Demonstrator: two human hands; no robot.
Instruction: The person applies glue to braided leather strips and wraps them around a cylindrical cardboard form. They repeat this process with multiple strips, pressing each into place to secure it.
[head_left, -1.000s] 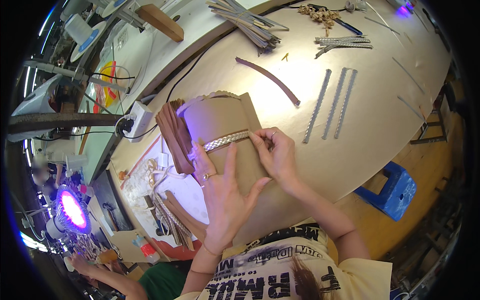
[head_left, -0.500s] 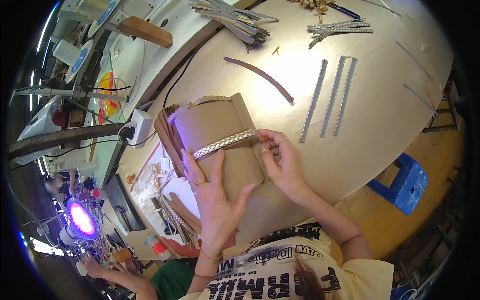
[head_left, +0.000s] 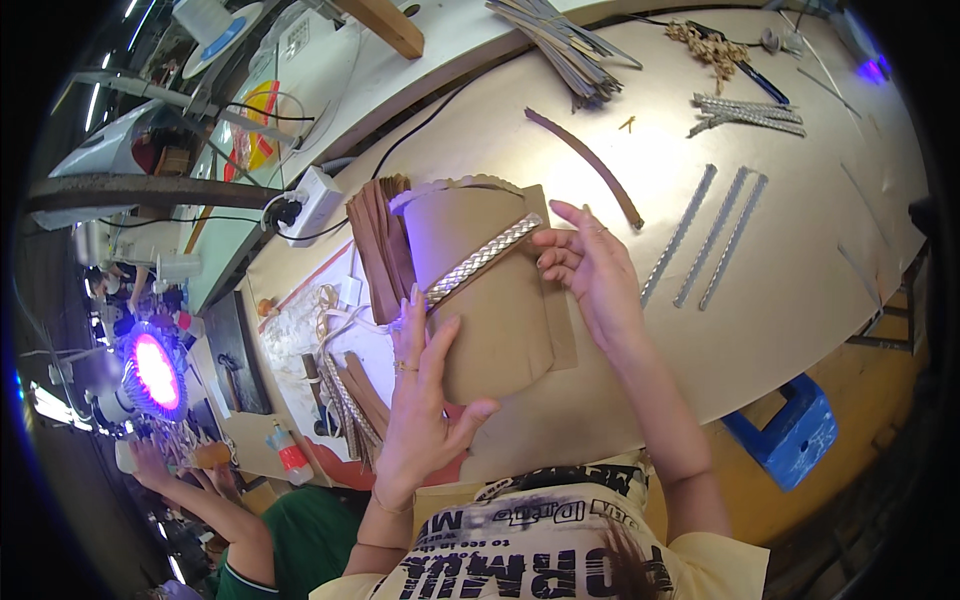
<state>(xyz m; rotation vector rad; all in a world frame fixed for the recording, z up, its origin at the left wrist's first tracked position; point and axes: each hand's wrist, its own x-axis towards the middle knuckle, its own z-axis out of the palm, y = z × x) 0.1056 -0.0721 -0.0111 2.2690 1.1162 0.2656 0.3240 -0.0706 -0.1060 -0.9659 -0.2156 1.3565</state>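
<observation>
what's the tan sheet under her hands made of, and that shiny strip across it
The tan sheet looks like matte leather or stiff leather-like board: flat, dull surface, scalloped top edge. The strip looks like braided metallic-silver cord or faux leather: plaited texture, bright glints. The exact material can't be told.

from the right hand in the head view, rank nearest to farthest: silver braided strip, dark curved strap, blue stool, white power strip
1. Silver braided strip: at the right hand's fingertips, on the tan piece.
2. Dark curved strap: just above the hand.
3. Blue stool and white power strip: stool lower right, power strip far left; too close to call.
</observation>
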